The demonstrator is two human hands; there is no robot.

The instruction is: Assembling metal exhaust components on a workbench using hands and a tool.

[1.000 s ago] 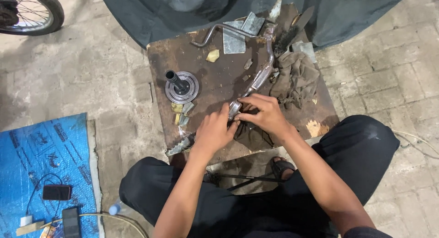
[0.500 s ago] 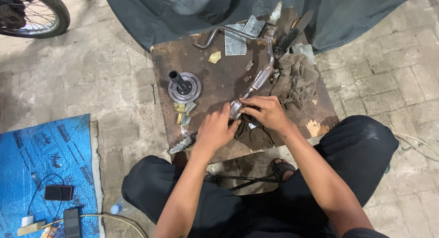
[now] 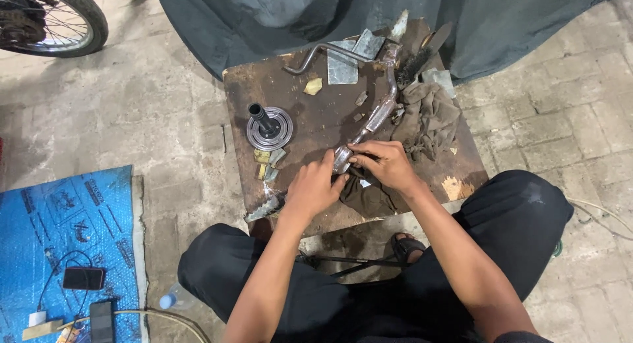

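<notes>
Lever [image 3: 376, 115] lying on board [image 3: 310, 112]; L hand [image 3: 313, 188] & R hand [image 3: 389, 165] both pinching its near end, rag [image 3: 428, 115] just beside.

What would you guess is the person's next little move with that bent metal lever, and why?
Probably steadying the lever's near end and rubbing it further. Both the left hand and right hand pinch the near end of the bent metal lever, which lies on the rusty work board with a dark rag under the hands.
</notes>
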